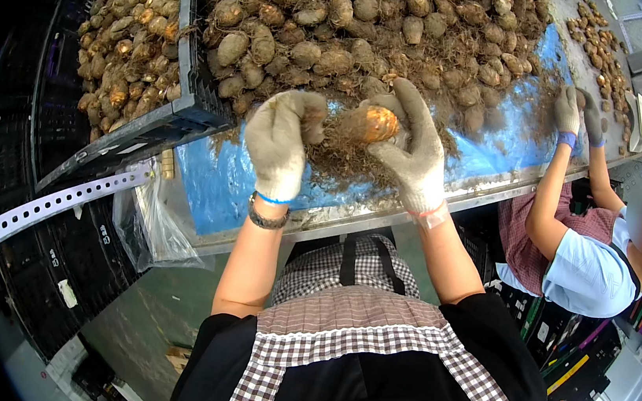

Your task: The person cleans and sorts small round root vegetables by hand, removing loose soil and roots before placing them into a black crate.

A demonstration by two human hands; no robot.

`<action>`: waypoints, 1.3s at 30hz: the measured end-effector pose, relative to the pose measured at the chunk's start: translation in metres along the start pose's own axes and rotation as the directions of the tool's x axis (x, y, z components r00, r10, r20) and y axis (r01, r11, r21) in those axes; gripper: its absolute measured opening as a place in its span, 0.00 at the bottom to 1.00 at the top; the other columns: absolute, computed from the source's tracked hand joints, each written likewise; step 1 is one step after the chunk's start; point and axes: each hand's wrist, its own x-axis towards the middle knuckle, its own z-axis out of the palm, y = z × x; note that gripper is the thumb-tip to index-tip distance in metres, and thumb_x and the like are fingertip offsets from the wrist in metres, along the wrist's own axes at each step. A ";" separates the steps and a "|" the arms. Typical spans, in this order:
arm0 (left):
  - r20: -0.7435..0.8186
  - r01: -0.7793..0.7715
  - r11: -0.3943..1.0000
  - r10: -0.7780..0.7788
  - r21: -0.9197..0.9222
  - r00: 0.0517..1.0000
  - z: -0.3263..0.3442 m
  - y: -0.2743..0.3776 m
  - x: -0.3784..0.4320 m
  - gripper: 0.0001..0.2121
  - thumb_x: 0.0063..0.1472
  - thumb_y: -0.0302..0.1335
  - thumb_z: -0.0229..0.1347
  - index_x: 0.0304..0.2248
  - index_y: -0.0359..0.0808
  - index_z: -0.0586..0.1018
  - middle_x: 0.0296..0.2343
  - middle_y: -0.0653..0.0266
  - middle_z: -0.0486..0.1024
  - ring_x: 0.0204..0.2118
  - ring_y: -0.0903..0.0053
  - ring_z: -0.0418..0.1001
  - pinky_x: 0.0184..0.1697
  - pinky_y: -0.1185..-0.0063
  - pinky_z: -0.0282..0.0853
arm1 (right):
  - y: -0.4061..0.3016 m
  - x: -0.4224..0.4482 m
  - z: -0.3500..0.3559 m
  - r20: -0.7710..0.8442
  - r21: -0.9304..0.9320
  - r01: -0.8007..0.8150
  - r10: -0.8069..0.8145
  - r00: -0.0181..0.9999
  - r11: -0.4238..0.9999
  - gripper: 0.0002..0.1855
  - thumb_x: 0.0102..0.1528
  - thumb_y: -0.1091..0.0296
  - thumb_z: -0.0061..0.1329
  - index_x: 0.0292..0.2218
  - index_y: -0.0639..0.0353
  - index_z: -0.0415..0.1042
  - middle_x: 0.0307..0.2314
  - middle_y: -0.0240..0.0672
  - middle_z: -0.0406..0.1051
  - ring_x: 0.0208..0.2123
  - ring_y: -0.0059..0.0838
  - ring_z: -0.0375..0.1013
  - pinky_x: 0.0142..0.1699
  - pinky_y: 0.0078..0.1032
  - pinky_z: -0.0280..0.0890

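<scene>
My right hand [416, 146], in a soiled knit glove, grips a taro corm [378, 125] whose right end shows bare orange flesh. Brown root fibres cling to the corm's left side. Facing it, my gloved left hand [283, 137] is raised with curled, dirt-stained fingers. Blur at those fingertips hides whether anything is in them. Beneath both hands, loose root hair [343, 164] lies on a blue plastic sheet [204, 181]. A large heap of hairy taro corms [340, 30] rises just beyond.
A black plastic crate [186, 54] of taro corms [130, 54] stands at left. Below it are a white perforated strip [61, 212] and a clear plastic bag [152, 223]. At right, a co-worker's gloved hands [569, 110] are over the metal table [586, 58], beside scattered small corms [607, 84].
</scene>
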 end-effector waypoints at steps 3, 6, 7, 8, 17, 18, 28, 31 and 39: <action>0.078 -0.314 0.943 0.306 0.113 0.949 0.025 0.001 -0.014 0.09 0.58 0.18 0.59 0.39 0.27 0.80 0.39 0.59 0.78 0.44 0.76 0.74 0.46 0.78 0.72 | -0.003 -0.001 0.001 -0.013 -0.001 0.004 -0.004 1.000 1.000 0.45 0.51 0.76 0.61 0.64 0.68 0.50 0.53 0.44 0.65 0.54 0.31 0.67 0.59 0.28 0.64; 0.141 -0.394 0.893 0.371 0.219 0.918 0.027 -0.010 -0.021 0.08 0.57 0.17 0.59 0.37 0.29 0.82 0.38 0.60 0.79 0.43 0.77 0.75 0.45 0.80 0.72 | -0.002 -0.001 0.003 -0.001 -0.014 -0.015 0.015 1.000 1.000 0.45 0.51 0.75 0.61 0.63 0.68 0.50 0.53 0.44 0.65 0.54 0.31 0.66 0.59 0.28 0.63; 0.121 -0.350 0.902 0.330 0.254 0.936 0.026 -0.008 -0.020 0.07 0.57 0.17 0.59 0.37 0.29 0.82 0.37 0.61 0.79 0.40 0.77 0.76 0.44 0.80 0.72 | 0.000 -0.002 0.003 0.002 -0.014 -0.021 0.021 1.000 1.000 0.45 0.51 0.75 0.61 0.63 0.68 0.51 0.53 0.44 0.65 0.54 0.31 0.66 0.59 0.28 0.63; 0.100 -0.305 0.908 0.289 0.287 0.952 0.024 -0.002 -0.018 0.07 0.58 0.17 0.59 0.36 0.29 0.82 0.36 0.61 0.79 0.38 0.78 0.76 0.42 0.81 0.72 | 0.002 -0.002 0.003 0.006 -0.014 -0.027 0.027 1.000 1.000 0.45 0.51 0.75 0.62 0.63 0.68 0.51 0.52 0.44 0.66 0.54 0.31 0.66 0.59 0.28 0.63; 0.084 -0.155 0.958 0.180 -0.241 0.980 0.027 0.006 -0.005 0.12 0.60 0.21 0.57 0.44 0.30 0.78 0.42 0.58 0.76 0.44 0.76 0.74 0.47 0.81 0.71 | 0.001 0.003 -0.004 -0.003 0.104 -0.007 0.008 1.000 0.995 0.46 0.49 0.71 0.64 0.63 0.67 0.53 0.53 0.43 0.66 0.55 0.32 0.66 0.60 0.31 0.62; 0.201 -0.226 0.966 0.198 0.128 0.959 0.027 0.005 -0.010 0.18 0.55 0.16 0.59 0.47 0.30 0.77 0.50 0.57 0.72 0.50 0.74 0.71 0.52 0.78 0.68 | -0.001 0.003 -0.003 0.001 0.071 -0.022 0.022 1.000 0.997 0.46 0.49 0.70 0.64 0.63 0.67 0.53 0.53 0.43 0.66 0.55 0.32 0.66 0.60 0.31 0.62; -0.233 0.075 0.980 -0.031 0.183 0.972 -0.009 0.000 0.005 0.09 0.64 0.26 0.56 0.36 0.26 0.79 0.26 0.62 0.78 0.25 0.81 0.73 0.28 0.82 0.71 | -0.015 0.050 -0.077 -0.073 0.221 -0.070 0.088 0.993 0.973 0.25 0.53 0.72 0.55 0.52 0.67 0.66 0.43 0.47 0.71 0.48 0.39 0.72 0.55 0.29 0.70; -0.213 -0.033 0.880 0.151 0.474 0.965 -0.048 -0.015 0.005 0.11 0.62 0.23 0.55 0.42 0.25 0.78 0.30 0.63 0.79 0.33 0.79 0.76 0.40 0.82 0.71 | -0.050 0.080 -0.146 -0.312 0.498 0.245 -0.091 0.946 0.832 0.23 0.65 0.59 0.42 0.54 0.69 0.62 0.46 0.50 0.71 0.51 0.48 0.71 0.52 0.35 0.75; 0.134 -0.302 0.439 0.372 0.846 0.918 -0.060 -0.042 -0.025 0.15 0.54 0.25 0.59 0.44 0.40 0.81 0.40 0.59 0.78 0.46 0.62 0.74 0.51 0.69 0.69 | 0.028 0.055 -0.067 0.583 -0.762 0.647 -0.401 0.707 0.033 0.17 0.50 0.68 0.56 0.42 0.61 0.77 0.38 0.38 0.77 0.38 0.32 0.78 0.42 0.27 0.75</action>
